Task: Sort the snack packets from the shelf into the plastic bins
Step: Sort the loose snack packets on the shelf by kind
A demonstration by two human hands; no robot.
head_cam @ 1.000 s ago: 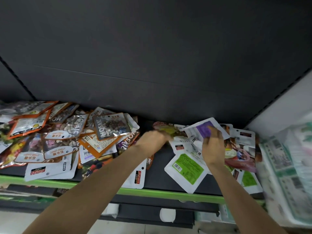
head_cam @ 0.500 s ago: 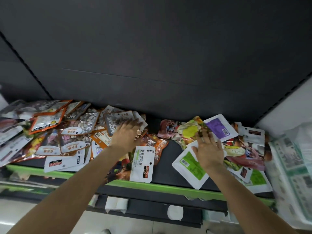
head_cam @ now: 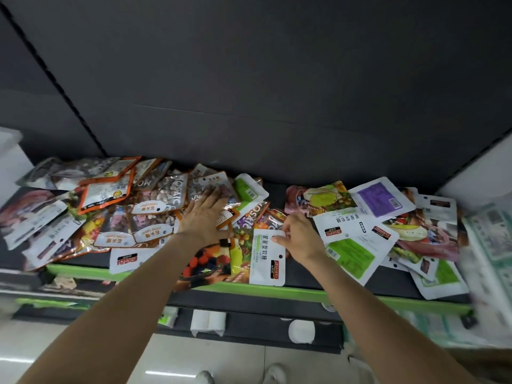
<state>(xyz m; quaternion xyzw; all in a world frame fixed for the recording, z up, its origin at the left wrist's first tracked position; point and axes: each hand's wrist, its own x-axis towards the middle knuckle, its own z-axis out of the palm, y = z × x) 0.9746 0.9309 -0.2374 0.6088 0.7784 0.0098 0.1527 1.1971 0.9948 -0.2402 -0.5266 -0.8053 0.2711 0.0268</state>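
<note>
While the packets [head_cam: 155, 212] lie heaped across the shelf [head_cam: 304, 292], the left hand [head_cam: 203, 217] rests flat on the pile, fingers [head_cam: 214, 194] spread wide over a brown packet [head_cam: 212, 187], seemingly to steady the heap or feel for matching ones. The right hand [head_cam: 297, 236] pinches the top edge of a white packet [head_cam: 267, 257] near the shelf's green lip, probably to lift it clear for sorting. No bin shows for certain; a pale box at the far left edge may be one, so every packet in sight is on the shelf.
</note>
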